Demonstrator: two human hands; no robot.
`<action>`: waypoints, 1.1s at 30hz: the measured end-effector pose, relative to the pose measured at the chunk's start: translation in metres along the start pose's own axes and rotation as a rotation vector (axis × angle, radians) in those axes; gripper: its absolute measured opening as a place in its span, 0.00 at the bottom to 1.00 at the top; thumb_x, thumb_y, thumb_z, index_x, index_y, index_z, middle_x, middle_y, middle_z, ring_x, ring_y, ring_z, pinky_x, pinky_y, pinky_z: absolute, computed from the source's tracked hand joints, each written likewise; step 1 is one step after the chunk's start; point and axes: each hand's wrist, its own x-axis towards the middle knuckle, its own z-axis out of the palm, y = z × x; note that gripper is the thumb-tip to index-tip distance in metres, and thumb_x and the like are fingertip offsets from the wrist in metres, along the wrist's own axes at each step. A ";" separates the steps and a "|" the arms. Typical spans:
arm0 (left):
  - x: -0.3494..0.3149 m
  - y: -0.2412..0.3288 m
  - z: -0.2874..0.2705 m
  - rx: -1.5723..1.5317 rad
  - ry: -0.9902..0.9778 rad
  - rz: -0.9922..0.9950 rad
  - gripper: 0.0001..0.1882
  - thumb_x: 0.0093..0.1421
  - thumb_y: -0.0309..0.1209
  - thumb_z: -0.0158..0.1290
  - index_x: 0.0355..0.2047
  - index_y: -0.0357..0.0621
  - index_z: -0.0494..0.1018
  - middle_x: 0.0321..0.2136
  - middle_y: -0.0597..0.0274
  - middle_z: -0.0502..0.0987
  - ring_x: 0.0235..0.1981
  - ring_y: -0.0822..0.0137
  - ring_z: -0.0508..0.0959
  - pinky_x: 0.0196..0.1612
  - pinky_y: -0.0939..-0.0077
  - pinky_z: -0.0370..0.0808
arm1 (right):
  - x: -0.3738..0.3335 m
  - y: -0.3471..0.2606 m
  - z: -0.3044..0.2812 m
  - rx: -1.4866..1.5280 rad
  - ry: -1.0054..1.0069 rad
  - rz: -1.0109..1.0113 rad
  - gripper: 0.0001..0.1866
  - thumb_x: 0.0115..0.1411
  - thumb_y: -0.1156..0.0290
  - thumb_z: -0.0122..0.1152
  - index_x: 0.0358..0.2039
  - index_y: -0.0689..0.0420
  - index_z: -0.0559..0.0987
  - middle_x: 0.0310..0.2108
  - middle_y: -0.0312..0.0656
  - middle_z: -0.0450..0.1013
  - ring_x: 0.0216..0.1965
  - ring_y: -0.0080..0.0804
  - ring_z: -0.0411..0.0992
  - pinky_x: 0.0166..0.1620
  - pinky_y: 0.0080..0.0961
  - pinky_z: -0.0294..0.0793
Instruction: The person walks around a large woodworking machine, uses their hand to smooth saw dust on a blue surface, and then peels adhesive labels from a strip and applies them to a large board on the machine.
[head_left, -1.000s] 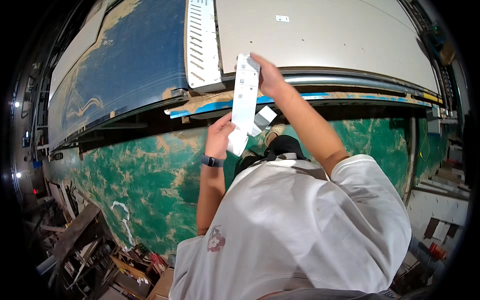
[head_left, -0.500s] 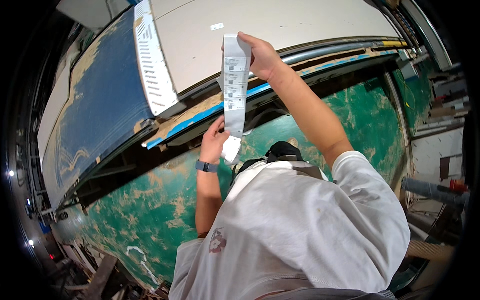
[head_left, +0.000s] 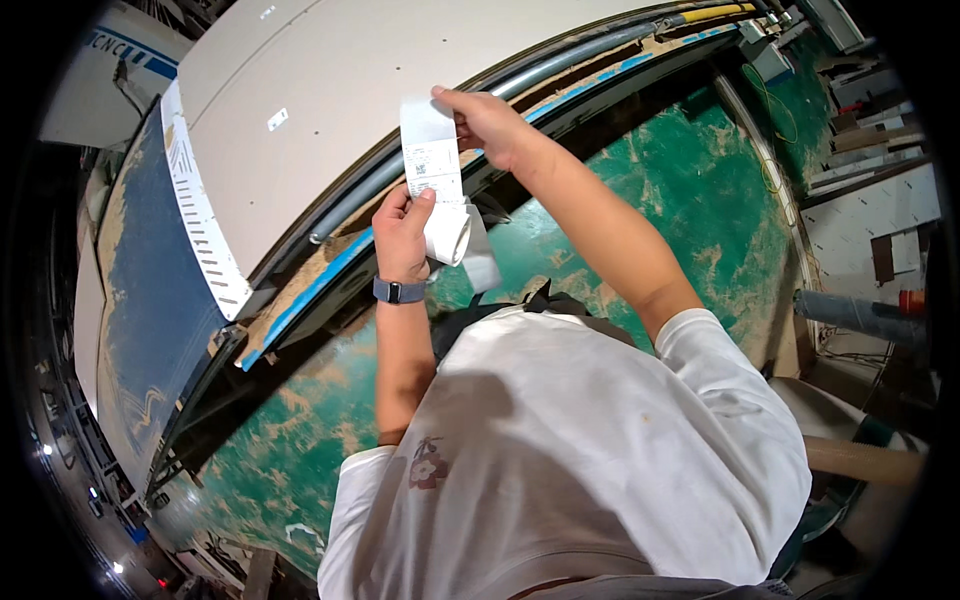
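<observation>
Between my hands a strip of printed white labels [head_left: 432, 158] is held upright above the near edge of a large pale board. My right hand [head_left: 490, 128] pinches its top end, thumb in front and the other fingers partly behind. Lower down, my left hand [head_left: 403, 235] has its thumb pressed on the strip's face; the fingers behind are partly hidden. Below that thumb the strip curls into a loose white loop [head_left: 450, 238]. A greyish tail [head_left: 481, 262] of it hangs free toward my body.
The pale board [head_left: 330, 110] lies on a machine bed with a blue-edged, dusty rim [head_left: 300, 300]; a small white label [head_left: 278, 120] sits on it. To the left is a slotted white strip [head_left: 205, 225] beside a dusty dark-blue surface [head_left: 160, 300]. Sawdust marks the green floor [head_left: 640, 215].
My left hand has moved up the strip, closer to my right hand, and its lower part now curls and hangs. The view has shifted, showing the board further left.
</observation>
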 end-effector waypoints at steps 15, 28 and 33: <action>0.135 -0.056 -0.031 0.020 -0.077 -0.271 0.23 0.58 0.18 0.44 0.55 0.30 0.71 0.44 0.57 0.79 0.41 0.72 0.78 0.45 0.78 0.74 | 0.160 0.046 -0.084 -1.034 -0.460 -0.367 0.12 0.55 0.65 0.60 0.32 0.62 0.80 0.32 0.51 0.76 0.33 0.49 0.75 0.38 0.38 0.73; 0.147 -0.088 -0.034 0.030 0.428 -0.565 0.14 0.58 0.21 0.49 0.44 0.32 0.77 0.34 0.60 0.80 0.33 0.70 0.78 0.38 0.76 0.75 | 0.359 0.106 -0.054 0.243 0.018 -0.013 0.12 0.66 0.63 0.52 0.45 0.56 0.74 0.42 0.35 0.71 0.45 0.25 0.66 0.53 0.26 0.64; 0.118 -0.109 -0.030 -0.013 0.666 -0.527 0.14 0.57 0.21 0.49 0.44 0.34 0.77 0.34 0.59 0.80 0.33 0.68 0.79 0.38 0.74 0.76 | 0.358 0.025 -0.148 0.378 0.338 -0.325 0.16 0.67 0.65 0.46 0.49 0.61 0.70 0.47 0.45 0.71 0.49 0.32 0.69 0.55 0.30 0.67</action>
